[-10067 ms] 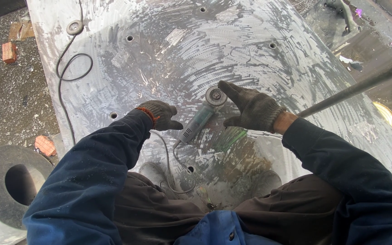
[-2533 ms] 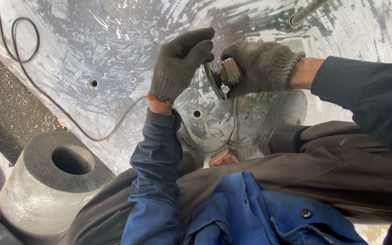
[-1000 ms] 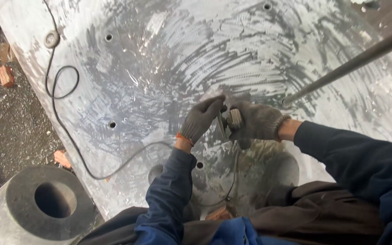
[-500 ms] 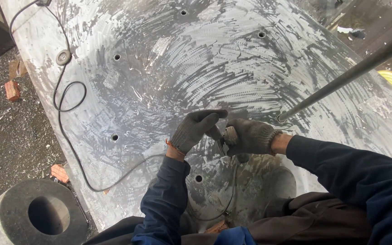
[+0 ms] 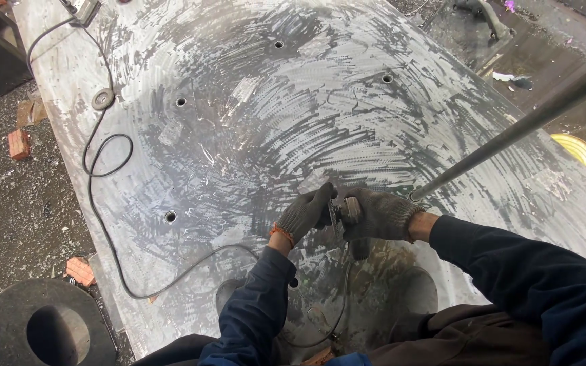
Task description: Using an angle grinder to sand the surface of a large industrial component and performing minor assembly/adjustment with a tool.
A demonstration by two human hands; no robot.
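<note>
Both my hands wear grey knit gloves. My right hand is wrapped around the head of a small angle grinder, holding it just above a big ground steel plate. My left hand is at the grinder's disc, fingers curled over its edge. The grinder's black cable trails left across the plate and loops toward the far left corner.
A long steel rod rises from a hole in the plate to the upper right. Several small round holes dot the plate. A thick dark ring lies at the lower left. Brick pieces sit on the gritty ground to the left.
The view has tilted up and away, showing more of the plate. Both hands stay together on the grinder, now held lower and nearer the plate than 2.5 seconds ago.
</note>
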